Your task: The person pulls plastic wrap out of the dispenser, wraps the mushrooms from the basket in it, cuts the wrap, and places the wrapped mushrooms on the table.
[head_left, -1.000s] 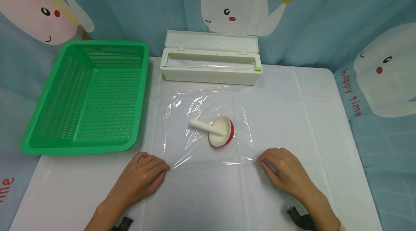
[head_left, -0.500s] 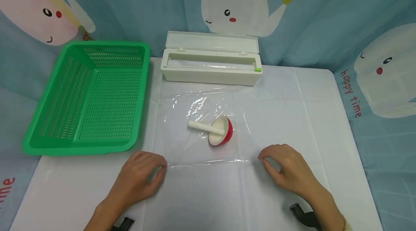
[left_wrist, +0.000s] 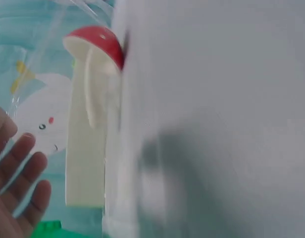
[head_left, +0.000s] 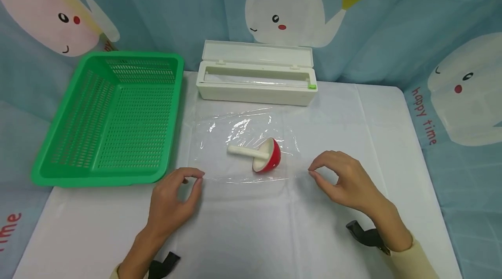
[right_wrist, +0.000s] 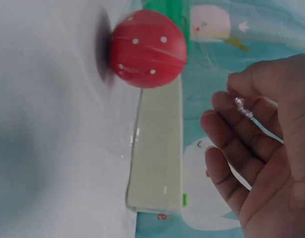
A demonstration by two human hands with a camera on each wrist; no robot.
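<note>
A toy mushroom [head_left: 268,158] with a white stem and a red, white-dotted cap lies on its side on a sheet of clear plastic wrap [head_left: 219,163]. My left hand [head_left: 172,196] pinches the wrap's near left corner between thumb and index finger. At the near right corner my right hand [head_left: 345,178] pinches the wrap too; a shiny crumpled bit shows between its fingertips in the right wrist view. Both hands hold the near edge up off the table. The other fingers of each hand are spread loosely, as the wrist views show.
Behind the wrap stands a white plastic-wrap dispenser box [head_left: 256,95], its lid raised and a roll inside. On the left sits a green slotted basket [head_left: 177,104]. A white cloth covers the table [head_left: 235,235], and a blue whale-print curtain [head_left: 188,4] hangs behind.
Both hands have risen and moved forward, away from the body, lifting the wrap's near edge. The mushroom has turned slightly, showing more of its red cap.
</note>
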